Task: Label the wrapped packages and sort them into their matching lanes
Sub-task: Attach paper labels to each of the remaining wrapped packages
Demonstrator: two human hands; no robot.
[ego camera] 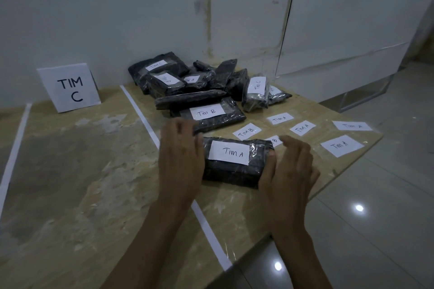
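Observation:
A black wrapped package (231, 172) with a white "TIM A" label (229, 152) lies on the table in front of me. My left hand (180, 159) lies over its left end, fingers stretched forward and blurred. My right hand (290, 166) sits at its right end with the thumb against the package side and the fingers loosely arched above the table. Behind it lies a package labelled "TIM B" (211, 112), and further back a pile of several black packages (187, 82), some labelled TIM B or TIM C.
Loose paper labels lie to the right: "TIM A" (341, 145), another "TIM A" (303, 127), "TIM B" (246, 130). A "TIM C" sign (70, 87) stands at the back left. White tape lines (141, 112) divide the table into lanes. The table's edge (347, 171) drops to a tiled floor.

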